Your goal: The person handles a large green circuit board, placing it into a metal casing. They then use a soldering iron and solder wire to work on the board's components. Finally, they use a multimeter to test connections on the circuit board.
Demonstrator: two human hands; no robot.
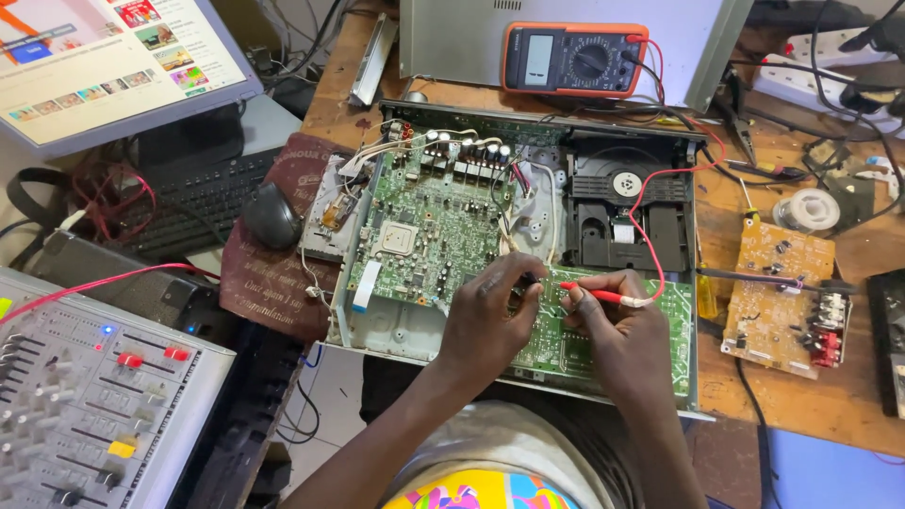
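While both hands are working over the green circuit board (603,330) at the near edge of the opened disc player (514,236), the right hand (617,325) is pinching a red probe (589,292) in a closed grip, its tip pointing left onto the board. The left hand (490,316) is closing its fingers on a black probe (530,279) just beside the red tip; the two tips are nearly touching. A red lead (650,217) is looping from the right hand up across the player's black disc tray (627,203) to the orange multimeter (575,58) lying behind the player.

Left of the hands, inside the player, a larger green main board (424,226) is filling most of the chassis, leaving only a narrow strip of bare metal floor along the near left corner.

Outside the player, room is tight. A black mouse (271,215) on a maroon cloth (273,273) is crowding its left side, with a keyboard (198,203) and a monitor (104,61) farther off. An audio mixer (94,405) is sitting well left of the near corner. Right of the player, a brown loose board (782,292) and a solder spool (809,209) are lying on the wooden worktop (811,405), among cables.
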